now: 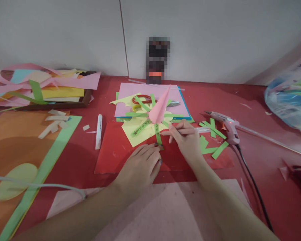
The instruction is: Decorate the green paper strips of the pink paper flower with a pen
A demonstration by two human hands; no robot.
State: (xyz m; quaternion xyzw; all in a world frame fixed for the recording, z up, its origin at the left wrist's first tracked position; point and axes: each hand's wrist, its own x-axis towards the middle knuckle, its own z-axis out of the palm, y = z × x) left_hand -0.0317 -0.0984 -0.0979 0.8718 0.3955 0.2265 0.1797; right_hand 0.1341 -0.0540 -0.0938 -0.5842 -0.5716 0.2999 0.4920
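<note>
My right hand (188, 142) grips a pale pink pen (200, 130), its tip at a green paper strip (157, 135) bearing dark lettering. My left hand (142, 164) lies flat with its fingertips at that strip's lower end, on a red board (112, 150). The strip is one of several radiating from under a pink paper cone (159, 108), which stands tilted to the right. Another strip (140, 128), left of it, carries dark lettering and a star. Yellow paper (130, 132) shows beneath the strips.
Scissors (142, 99) lie behind the cone on pink sheets (125, 90). To the right are loose green strips (218, 130) and a corded pink glue gun (230, 129). A white marker (98, 132) lies left. A brown tray (85, 99) of coloured paper stands back left; a plastic bag (283, 97) right.
</note>
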